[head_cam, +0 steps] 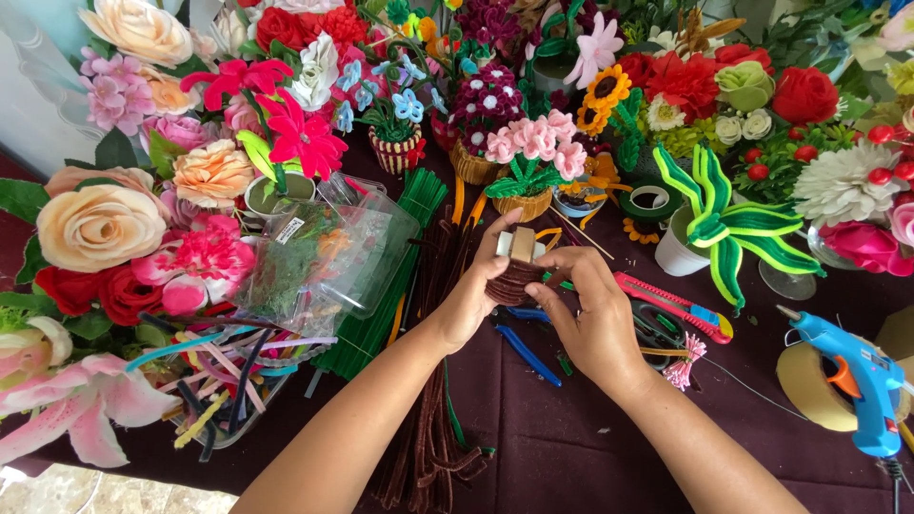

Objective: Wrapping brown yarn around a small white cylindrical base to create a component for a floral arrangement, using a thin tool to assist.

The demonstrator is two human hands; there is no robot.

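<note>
Both my hands meet over the middle of the dark maroon table [571, 447]. My left hand [473, 295] and my right hand [592, 314] together hold a small block [521, 246] wrapped with dark brown fuzzy wire [511, 283]. The block's pale top sticks up between my thumbs. Under my hands lies a long bundle of brown fuzzy wires [428, 447], with a bundle of green ones [381, 295] to its left.
Blue-handled pliers [526, 354] and a red utility knife [671, 305] lie by my hands. A blue glue gun [852, 381] rests on a tape roll [809, 385] at right. Artificial flowers [105, 228] and small flower baskets [526, 171] crowd the left and back. A clear bag [324, 266] sits left.
</note>
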